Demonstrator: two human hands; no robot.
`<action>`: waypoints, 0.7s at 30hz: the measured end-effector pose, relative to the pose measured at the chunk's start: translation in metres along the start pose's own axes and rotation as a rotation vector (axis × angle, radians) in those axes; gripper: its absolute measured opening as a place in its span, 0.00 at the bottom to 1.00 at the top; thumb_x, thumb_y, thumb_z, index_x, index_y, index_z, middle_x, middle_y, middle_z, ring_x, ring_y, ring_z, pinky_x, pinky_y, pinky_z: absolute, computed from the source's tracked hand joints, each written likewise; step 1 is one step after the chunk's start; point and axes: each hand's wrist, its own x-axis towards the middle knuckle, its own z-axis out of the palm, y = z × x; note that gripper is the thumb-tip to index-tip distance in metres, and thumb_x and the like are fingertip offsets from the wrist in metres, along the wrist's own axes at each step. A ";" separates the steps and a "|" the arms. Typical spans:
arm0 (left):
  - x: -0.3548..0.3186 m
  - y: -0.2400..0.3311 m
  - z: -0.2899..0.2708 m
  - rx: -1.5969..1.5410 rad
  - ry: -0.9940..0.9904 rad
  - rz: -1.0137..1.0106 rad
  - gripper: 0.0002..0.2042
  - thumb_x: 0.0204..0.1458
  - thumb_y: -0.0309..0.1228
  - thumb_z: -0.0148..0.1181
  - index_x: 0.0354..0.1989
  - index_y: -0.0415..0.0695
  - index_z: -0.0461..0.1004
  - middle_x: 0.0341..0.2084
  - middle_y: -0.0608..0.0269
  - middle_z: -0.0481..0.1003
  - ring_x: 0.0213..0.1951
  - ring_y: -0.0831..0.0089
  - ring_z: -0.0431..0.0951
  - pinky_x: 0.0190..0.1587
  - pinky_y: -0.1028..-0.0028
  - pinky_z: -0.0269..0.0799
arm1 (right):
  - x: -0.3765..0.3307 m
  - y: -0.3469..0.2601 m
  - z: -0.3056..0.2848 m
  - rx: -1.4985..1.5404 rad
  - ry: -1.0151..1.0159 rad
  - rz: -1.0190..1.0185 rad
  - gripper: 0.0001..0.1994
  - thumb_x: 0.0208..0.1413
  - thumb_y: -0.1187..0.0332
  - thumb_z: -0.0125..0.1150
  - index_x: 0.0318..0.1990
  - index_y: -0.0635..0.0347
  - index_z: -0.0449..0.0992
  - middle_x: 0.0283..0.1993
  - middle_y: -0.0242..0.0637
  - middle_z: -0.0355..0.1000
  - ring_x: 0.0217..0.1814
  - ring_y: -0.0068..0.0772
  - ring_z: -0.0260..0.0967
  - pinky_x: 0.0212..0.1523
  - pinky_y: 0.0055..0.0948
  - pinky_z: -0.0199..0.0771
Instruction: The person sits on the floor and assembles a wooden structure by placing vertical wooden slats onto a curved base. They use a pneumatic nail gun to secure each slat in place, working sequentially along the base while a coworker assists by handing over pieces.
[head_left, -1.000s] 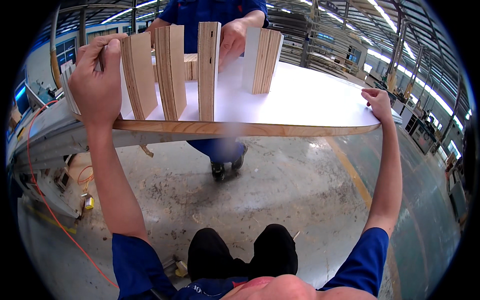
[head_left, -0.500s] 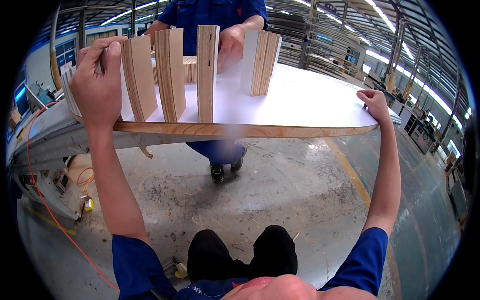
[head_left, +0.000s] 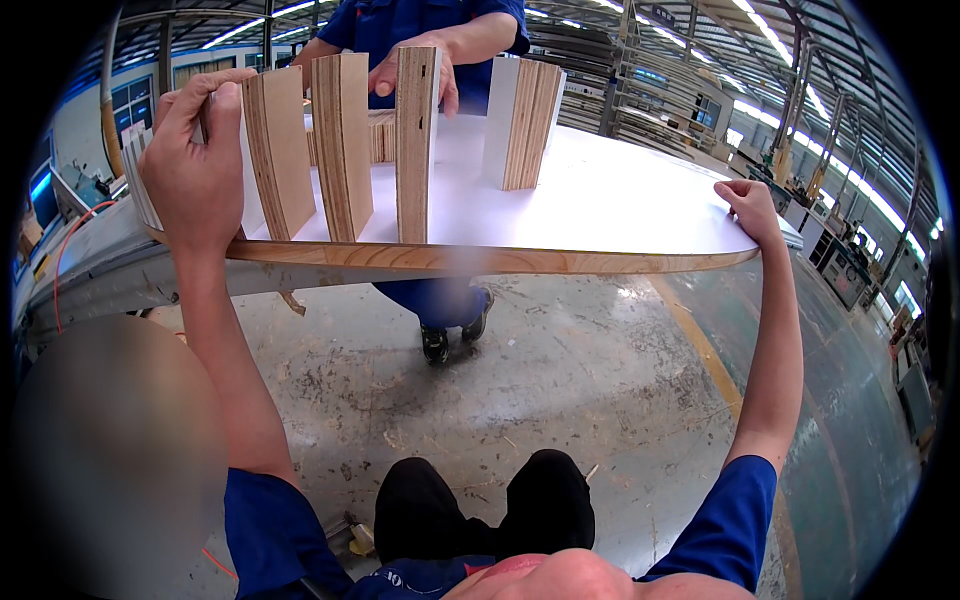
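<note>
A white-faced board (head_left: 620, 205) with a wooden edge lies across in front of me, with several plywood pieces standing upright on it. At its left end my left hand (head_left: 192, 165) is closed around the top of an upright plywood strip, mostly hidden by the hand. Just right of it stand a second plywood strip (head_left: 278, 150), a third strip (head_left: 342, 150) and a narrow strip with a white side (head_left: 411, 150). Farther right is a thicker plywood block (head_left: 525, 125). My right hand (head_left: 752, 208) is closed on the board's right edge, fingers curled over it.
Across the board stands a co-worker in blue, one hand (head_left: 425, 75) behind the strips. A bench frame (head_left: 110, 265) supports the left side. An orange hose (head_left: 62, 270) hangs there. A large blurred round shape (head_left: 120, 450) covers the lower left. Racks (head_left: 660, 110) stand behind.
The co-worker's hand has lifted from beside the narrow strip and moved left behind it, fingers spread. A blurred round shape has entered at lower left. My hands have stayed in place.
</note>
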 end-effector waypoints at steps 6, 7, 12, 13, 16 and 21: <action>0.001 -0.004 -0.007 -0.012 -0.082 0.005 0.15 0.66 0.29 0.47 0.48 0.44 0.84 0.38 0.65 0.80 0.40 0.76 0.75 0.46 0.75 0.70 | 0.000 -0.002 0.000 -0.015 -0.002 0.011 0.20 0.58 0.56 0.70 0.44 0.68 0.86 0.31 0.37 0.82 0.25 0.21 0.70 0.30 0.27 0.71; 0.000 -0.005 -0.010 -0.021 -0.121 -0.022 0.16 0.66 0.28 0.45 0.49 0.43 0.83 0.41 0.64 0.81 0.45 0.74 0.76 0.51 0.74 0.70 | 0.000 -0.004 0.001 -0.015 -0.003 0.011 0.20 0.58 0.55 0.70 0.43 0.68 0.86 0.30 0.37 0.81 0.25 0.21 0.70 0.29 0.27 0.71; 0.001 -0.007 -0.009 -0.039 -0.067 0.073 0.15 0.65 0.29 0.47 0.47 0.45 0.84 0.37 0.63 0.80 0.37 0.77 0.76 0.42 0.75 0.71 | -0.002 -0.005 0.000 -0.046 -0.003 0.011 0.23 0.58 0.51 0.68 0.42 0.68 0.86 0.26 0.36 0.79 0.25 0.22 0.70 0.29 0.27 0.70; 0.001 -0.006 -0.005 -0.045 -0.043 0.105 0.14 0.66 0.30 0.49 0.46 0.46 0.85 0.35 0.63 0.79 0.33 0.79 0.77 0.37 0.76 0.71 | -0.006 -0.005 -0.003 -0.057 0.000 0.013 0.23 0.58 0.51 0.67 0.42 0.68 0.86 0.26 0.36 0.79 0.24 0.22 0.70 0.29 0.28 0.70; -0.005 -0.001 0.007 -0.007 0.003 0.056 0.13 0.65 0.29 0.52 0.47 0.47 0.85 0.36 0.65 0.80 0.33 0.78 0.77 0.38 0.75 0.72 | -0.013 -0.004 -0.016 -0.102 0.041 0.096 0.24 0.58 0.49 0.67 0.42 0.67 0.87 0.24 0.36 0.78 0.24 0.23 0.71 0.28 0.29 0.71; 0.000 -0.040 -0.008 -0.001 -0.099 0.082 0.13 0.71 0.32 0.50 0.54 0.49 0.81 0.47 0.65 0.82 0.47 0.72 0.81 0.53 0.74 0.73 | 0.012 0.016 0.002 0.133 0.600 -0.071 0.20 0.57 0.50 0.69 0.37 0.61 0.88 0.25 0.36 0.82 0.24 0.25 0.76 0.33 0.30 0.76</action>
